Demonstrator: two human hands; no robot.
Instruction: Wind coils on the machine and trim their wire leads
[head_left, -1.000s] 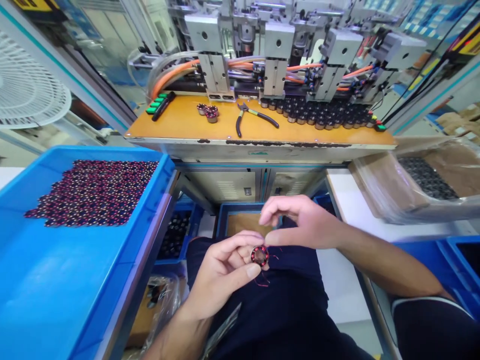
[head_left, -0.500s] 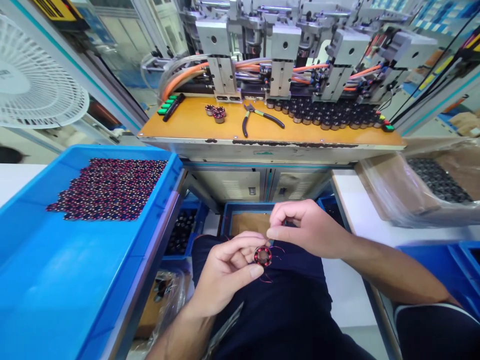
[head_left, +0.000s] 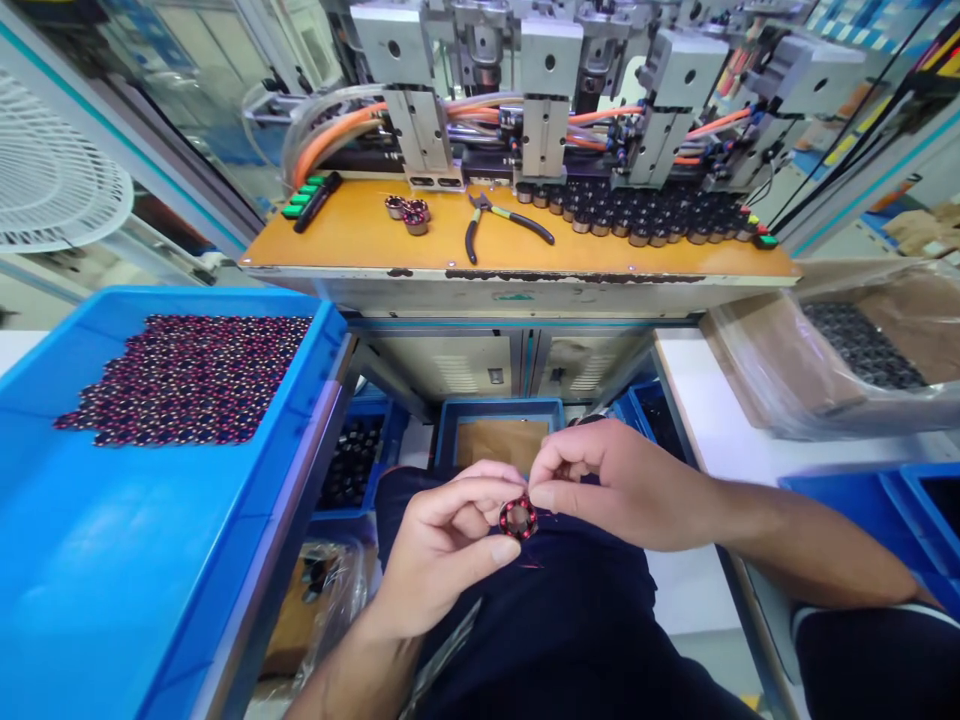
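My left hand (head_left: 450, 540) pinches a small ring-shaped motor stator (head_left: 518, 518) between thumb and fingers, above my lap. The stator has a dark rim with red copper windings round an open centre, and thin red wire ends stick out on its right and lower sides. Close against its upper right edge is my right hand (head_left: 611, 485), thumb and forefinger pressed together at the wires. The fingertips hide the exact bit of wire between them. Many similar wound stators (head_left: 202, 375) lie packed in the blue tray (head_left: 112, 540) on my left.
An orange-topped bench (head_left: 337, 240) ahead carries pliers (head_left: 499, 222), a few loose stators (head_left: 411, 213) and rows of dark cylindrical parts (head_left: 645, 212). Machine heads (head_left: 551, 60) stand behind. At right, a plastic-lined carton (head_left: 757, 350) holds grey parts. A fan (head_left: 60, 165) stands at far left.
My right hand has come down and closer to the stator, its fingertips now at the stator's edge. My left hand keeps its hold. The camera view has shifted slightly.
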